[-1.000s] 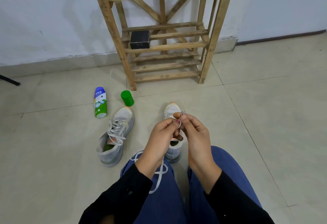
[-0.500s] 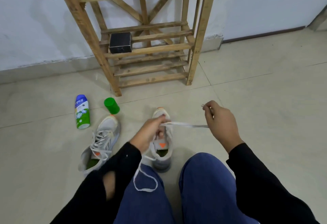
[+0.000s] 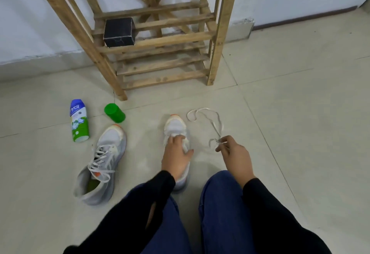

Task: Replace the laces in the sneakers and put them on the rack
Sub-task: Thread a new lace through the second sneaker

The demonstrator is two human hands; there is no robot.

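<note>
Two grey sneakers lie on the tiled floor in front of me. The left sneaker (image 3: 104,163) still has its white lace threaded. My left hand (image 3: 176,156) rests flat on top of the right sneaker (image 3: 175,126), pressing on its tongue area. My right hand (image 3: 233,154) pinches one end of a loose white lace (image 3: 208,119), which curls on the floor to the right of that sneaker. The wooden rack (image 3: 160,39) stands against the wall beyond the shoes.
A black box (image 3: 119,32) sits on a rack shelf. A blue and green bottle (image 3: 79,120) lies on the floor at left, with a green cap (image 3: 114,112) beside it. My knees in blue trousers fill the bottom of the view.
The lace has come out of the right sneaker and now lies loose on the floor, held by my right hand. My left hand shifted onto the sneaker's top.
</note>
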